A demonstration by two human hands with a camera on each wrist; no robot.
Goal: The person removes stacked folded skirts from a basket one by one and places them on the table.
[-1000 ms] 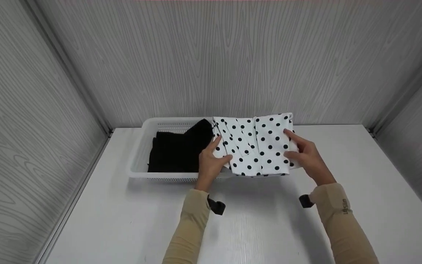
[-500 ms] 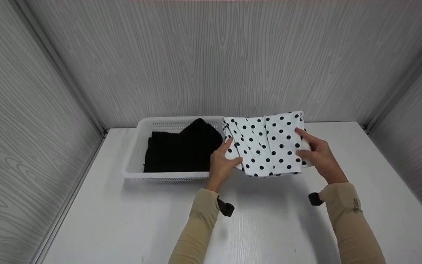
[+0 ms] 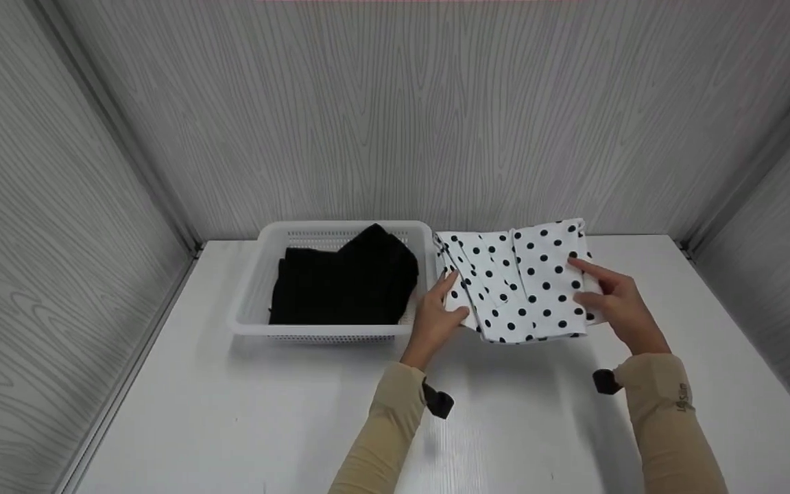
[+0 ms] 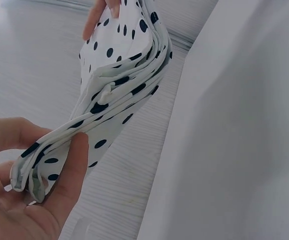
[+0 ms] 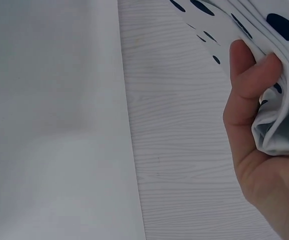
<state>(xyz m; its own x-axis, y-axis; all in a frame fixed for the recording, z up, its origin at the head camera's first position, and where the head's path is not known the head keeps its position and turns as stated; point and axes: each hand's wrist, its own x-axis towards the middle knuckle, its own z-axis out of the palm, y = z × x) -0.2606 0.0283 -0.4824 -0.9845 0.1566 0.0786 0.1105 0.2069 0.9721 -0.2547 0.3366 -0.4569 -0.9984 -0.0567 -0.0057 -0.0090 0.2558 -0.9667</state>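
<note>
A folded white cloth with black polka dots [image 3: 532,281] is held up above the table, right of the basket. My left hand [image 3: 434,321] grips its left end. In the left wrist view the thumb and fingers [image 4: 72,170] of that hand pinch several stacked layers. My right hand [image 3: 618,305] grips the cloth's right end, and in the right wrist view its fingers [image 5: 249,85] curl round the folded edge. What kind of garment or cloth it is cannot be told.
A white plastic basket [image 3: 247,302] with perforated sides stands at the back, left of the cloth. Folded black cloth [image 3: 340,285] lies in it. Grey wood-grain walls [image 3: 395,110] enclose the white table [image 3: 285,425] at the back and both sides.
Both hands have carried the dotted cloth to the right, away from over the basket. More of the black cloth and the basket's right end now shows. Both hands keep their grip.
</note>
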